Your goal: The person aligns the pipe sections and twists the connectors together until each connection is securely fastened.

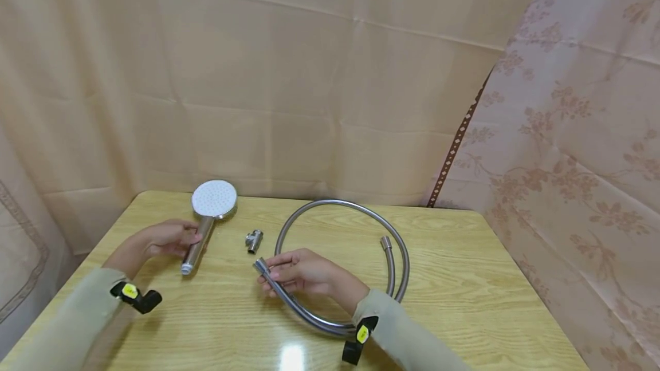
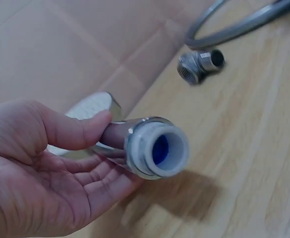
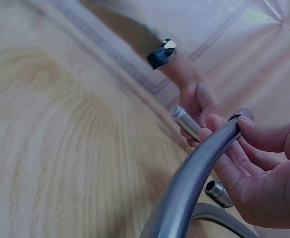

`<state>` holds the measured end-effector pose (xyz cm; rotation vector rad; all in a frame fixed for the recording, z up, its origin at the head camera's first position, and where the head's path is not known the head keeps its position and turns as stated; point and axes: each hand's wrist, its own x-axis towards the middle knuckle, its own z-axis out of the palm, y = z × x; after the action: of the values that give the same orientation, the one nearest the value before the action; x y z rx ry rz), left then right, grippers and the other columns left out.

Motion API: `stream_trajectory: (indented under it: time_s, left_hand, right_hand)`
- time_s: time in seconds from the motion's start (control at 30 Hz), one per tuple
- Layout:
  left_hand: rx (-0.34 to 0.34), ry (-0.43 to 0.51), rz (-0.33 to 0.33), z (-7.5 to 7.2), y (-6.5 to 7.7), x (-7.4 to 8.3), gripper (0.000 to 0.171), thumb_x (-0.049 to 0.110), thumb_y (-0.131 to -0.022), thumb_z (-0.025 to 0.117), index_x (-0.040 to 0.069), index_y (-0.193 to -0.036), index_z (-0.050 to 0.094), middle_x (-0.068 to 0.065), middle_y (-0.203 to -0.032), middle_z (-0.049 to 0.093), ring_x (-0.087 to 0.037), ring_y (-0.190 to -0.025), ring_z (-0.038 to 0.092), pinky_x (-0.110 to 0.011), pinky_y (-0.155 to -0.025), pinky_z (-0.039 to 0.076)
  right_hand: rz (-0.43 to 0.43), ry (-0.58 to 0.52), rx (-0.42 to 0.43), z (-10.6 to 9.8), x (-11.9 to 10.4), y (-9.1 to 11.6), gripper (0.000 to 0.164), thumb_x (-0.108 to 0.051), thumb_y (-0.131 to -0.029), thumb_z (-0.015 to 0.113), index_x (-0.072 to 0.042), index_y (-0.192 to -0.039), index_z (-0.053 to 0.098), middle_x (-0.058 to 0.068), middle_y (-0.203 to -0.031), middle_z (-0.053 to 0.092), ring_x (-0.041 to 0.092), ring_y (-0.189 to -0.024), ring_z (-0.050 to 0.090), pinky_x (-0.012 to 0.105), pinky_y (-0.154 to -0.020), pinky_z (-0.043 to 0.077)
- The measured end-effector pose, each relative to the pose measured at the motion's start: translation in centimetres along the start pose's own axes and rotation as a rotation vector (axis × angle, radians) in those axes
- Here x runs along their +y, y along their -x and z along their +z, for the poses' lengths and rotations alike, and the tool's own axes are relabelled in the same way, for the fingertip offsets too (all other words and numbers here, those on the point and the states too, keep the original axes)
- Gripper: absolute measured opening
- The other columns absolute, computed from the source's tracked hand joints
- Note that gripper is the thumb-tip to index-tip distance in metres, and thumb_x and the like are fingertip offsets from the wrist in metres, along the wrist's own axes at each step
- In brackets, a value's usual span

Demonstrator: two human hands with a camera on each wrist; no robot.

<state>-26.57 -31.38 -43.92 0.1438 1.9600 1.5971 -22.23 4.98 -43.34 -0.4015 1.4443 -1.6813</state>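
Observation:
My left hand point(image 1: 172, 237) grips the chrome handle of a shower head point(image 1: 214, 199), whose white spray face is up at the far end. The handle's white threaded end point(image 2: 160, 151), blue inside, points out past the fingers in the left wrist view. In my right hand point(image 1: 304, 272) a grey metal shower hose point(image 1: 314, 320) is pinched just behind its end nut point(image 1: 262, 267), which points toward the shower head. The hose loops round on the table, its other end nut point(image 1: 385, 242) lying at the right. Between the hands sits a small chrome tee fitting point(image 1: 254, 241), untouched.
A wood-grain table point(image 1: 464, 291) carries everything. Beige curtain cloth point(image 1: 289, 102) hangs along its back edge, and a floral pink cloth point(image 1: 577, 147) hangs at the right. Each wrist wears a black strap mount point(image 1: 135, 296).

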Motion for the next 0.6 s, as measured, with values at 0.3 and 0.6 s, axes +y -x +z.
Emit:
stream_trajectory:
  time_s: [0.3, 0.6]
  left_hand:
    - [0.05, 0.037, 0.179, 2.0, -0.3, 2.6, 0.076, 0.008, -0.103, 0.056, -0.009, -0.157, 0.005, -0.004, -0.13, 0.053, -0.01, -0.111, 0.064, -0.03, -0.094, 0.052]
    - [0.06, 0.123, 0.331, 6.1, -1.7, 6.2, 0.069, 0.005, -0.101, 0.057, 0.0, -0.157, 0.016, -0.008, -0.127, 0.05, -0.012, -0.108, 0.066, -0.03, -0.093, 0.056]
  right_hand:
    - [-0.041, -0.033, 0.011, 0.0, -1.3, 0.4, 0.043, 0.006, -0.102, 0.052, 0.006, -0.145, 0.049, 0.032, -0.135, 0.06, 0.016, -0.098, 0.074, 0.045, -0.102, 0.054]
    - [-0.172, -0.123, 0.018, 1.3, -3.5, 1.3, 0.046, 0.007, -0.103, 0.044, 0.01, -0.149, 0.039, 0.003, -0.105, 0.073, 0.015, -0.098, 0.073, 0.039, -0.095, 0.059]
